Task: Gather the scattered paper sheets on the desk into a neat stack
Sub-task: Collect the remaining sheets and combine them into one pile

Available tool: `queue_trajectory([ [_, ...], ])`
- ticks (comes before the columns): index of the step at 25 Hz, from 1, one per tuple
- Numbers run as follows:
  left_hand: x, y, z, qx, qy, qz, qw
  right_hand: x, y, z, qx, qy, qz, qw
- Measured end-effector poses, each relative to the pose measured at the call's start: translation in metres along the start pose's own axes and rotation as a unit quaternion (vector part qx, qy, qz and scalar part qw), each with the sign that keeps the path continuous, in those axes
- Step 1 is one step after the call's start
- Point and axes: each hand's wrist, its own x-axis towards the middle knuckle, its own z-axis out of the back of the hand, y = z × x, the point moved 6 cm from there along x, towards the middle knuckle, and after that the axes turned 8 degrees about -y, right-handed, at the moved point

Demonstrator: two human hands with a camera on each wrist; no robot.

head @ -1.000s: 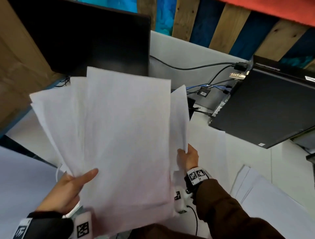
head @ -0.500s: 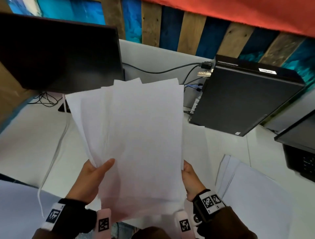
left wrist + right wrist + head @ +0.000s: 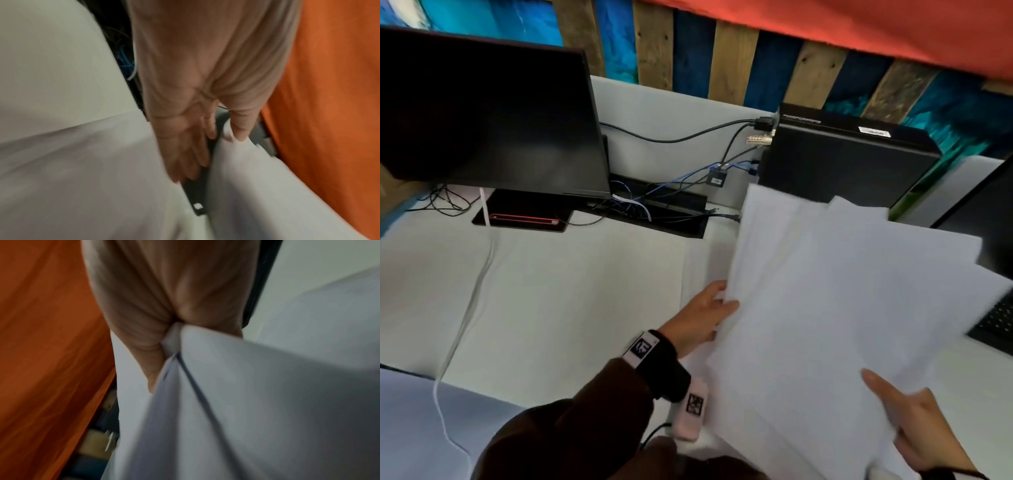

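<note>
A fanned bundle of white paper sheets (image 3: 842, 308) hangs tilted over the right side of the white desk (image 3: 551, 308). My right hand (image 3: 893, 401) pinches the bundle at its lower right corner, thumb on top. In the right wrist view the sheets (image 3: 267, 402) are squeezed between thumb and fingers of the right hand (image 3: 174, 337). My left hand (image 3: 719, 308) reaches to the bundle's left edge with straight fingers. In the left wrist view the left hand (image 3: 222, 138) has only its thumb touching the sheets (image 3: 267, 194). Another loose sheet (image 3: 407, 428) lies at the lower left.
A dark monitor (image 3: 482, 113) stands at the back left, with a black computer case (image 3: 842, 161) at the back right. An open cable tray (image 3: 654, 212) with wires lies between them. A keyboard (image 3: 996, 325) sits at the right edge. A white cable (image 3: 458, 325) runs down the desk.
The bundle has swung from in front of me to the right. My left hand let go of its lower left and now touches the left edge. My right hand holds the lower right corner.
</note>
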Motion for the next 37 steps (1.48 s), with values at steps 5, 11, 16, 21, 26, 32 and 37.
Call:
queue_trajectory([
  [5,0.067,0.043,0.061,0.484,-0.277,0.163,0.814,-0.031,0.003,0.067,-0.046,-0.136,-0.033,0.989],
  [11,0.099,0.059,0.039,0.501,-0.198,0.126,0.833,-0.037,-0.013,0.095,0.013,-0.134,-0.011,0.991],
  [16,0.074,0.042,0.038,0.422,-0.194,0.009,0.885,-0.028,-0.021,0.083,0.102,-0.069,-0.032,0.992],
  [21,0.008,-0.002,-0.013,0.175,-0.014,-0.059,0.983,-0.009,-0.026,0.054,0.073,-0.025,-0.039,0.996],
  [26,-0.037,-0.035,-0.049,0.051,0.113,-0.060,0.990,-0.002,-0.012,0.017,0.153,0.013,-0.011,0.988],
  [32,-0.047,-0.033,-0.037,-0.061,0.096,0.035,0.993,0.000,-0.007,-0.009,0.167,0.053,-0.022,0.984],
  [37,-0.041,-0.026,-0.010,-0.027,0.068,0.031,0.997,0.007,-0.006,-0.045,0.096,0.075,0.013,0.992],
])
